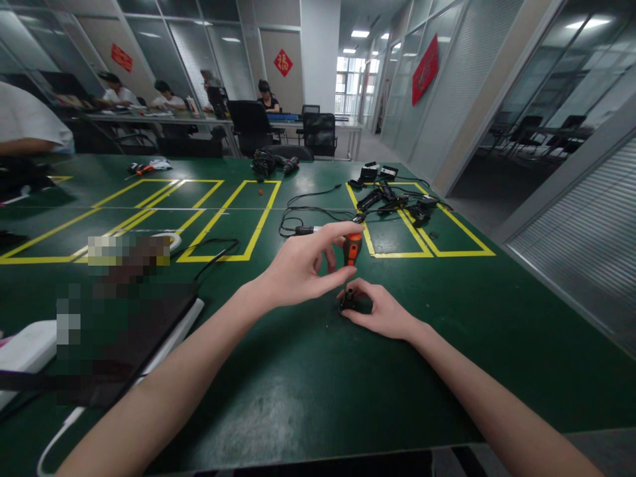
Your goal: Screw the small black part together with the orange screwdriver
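Note:
My left hand (313, 262) grips an orange and black screwdriver (352, 248) by its handle, index finger over the top end and thumb against the side. The screwdriver stands nearly upright, its shaft pointing down at a small black part (349, 301) on the green table (278, 371). Around that black part, the thumb and fingers of my right hand (380, 311) are closed, keeping it against the tabletop. The part's exact kind is too small to tell, and the screwdriver's tip is hard to make out.
Black cables and parts (387, 199) lie in a pile beyond my hands, within yellow tape outlines. A dark laptop-like slab (149, 338) and a white box (27, 351) sit on the left. Farther back are a coiled cable (265, 162) and a person's white sleeve (32, 119).

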Demonstrator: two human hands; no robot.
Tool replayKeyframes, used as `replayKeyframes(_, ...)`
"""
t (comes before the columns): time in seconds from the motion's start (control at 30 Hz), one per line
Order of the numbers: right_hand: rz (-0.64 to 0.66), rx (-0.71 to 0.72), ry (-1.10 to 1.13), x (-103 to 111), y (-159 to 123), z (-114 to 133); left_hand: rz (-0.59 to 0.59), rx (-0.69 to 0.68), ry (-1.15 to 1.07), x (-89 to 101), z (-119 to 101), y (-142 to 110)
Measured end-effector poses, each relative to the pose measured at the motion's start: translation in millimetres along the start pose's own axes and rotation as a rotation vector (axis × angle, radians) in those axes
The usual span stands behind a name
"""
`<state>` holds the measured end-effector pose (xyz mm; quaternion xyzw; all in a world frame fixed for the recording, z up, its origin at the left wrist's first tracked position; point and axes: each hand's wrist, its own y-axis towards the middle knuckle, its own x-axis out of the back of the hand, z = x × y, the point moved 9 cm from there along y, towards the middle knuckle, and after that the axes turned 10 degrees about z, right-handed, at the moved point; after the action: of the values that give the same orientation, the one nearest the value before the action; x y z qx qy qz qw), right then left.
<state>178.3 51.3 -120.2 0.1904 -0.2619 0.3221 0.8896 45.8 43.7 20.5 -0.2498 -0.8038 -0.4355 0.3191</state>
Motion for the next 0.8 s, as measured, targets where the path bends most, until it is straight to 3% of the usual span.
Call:
replayKeyframes(0.1, -0.002, 0.003, -0.006, 0.5, 0.2, 1.2, -0.013, -0.017, 0.061, 1.8, -3.2, -0.1)
replayKeyframes(0.3, 0.005, -0.002, -0.004, 1.0, 0.3, 5.1, 0.067, -0.014, 0.006, -3.2, -5.2, 1.3)
replayKeyframes(0.47, 0.003, 0.001, -0.023, 2.2, 0.3, 4.9, 0.045, -0.003, 0.058, -2.1, -4.2, 0.3)
replayKeyframes(0.63, -0.002, -0.021, -0.087, 3.1, -0.3, 1.3, 0.112, 0.028, 0.017, -6.4, -3.7, 1.1)
replayKeyframes(0.8, 0.004, -0.053, -0.06, 4.3, -0.1, -0.9, 0.066, 0.025, 0.014, -5.2, -3.4, 1.3)
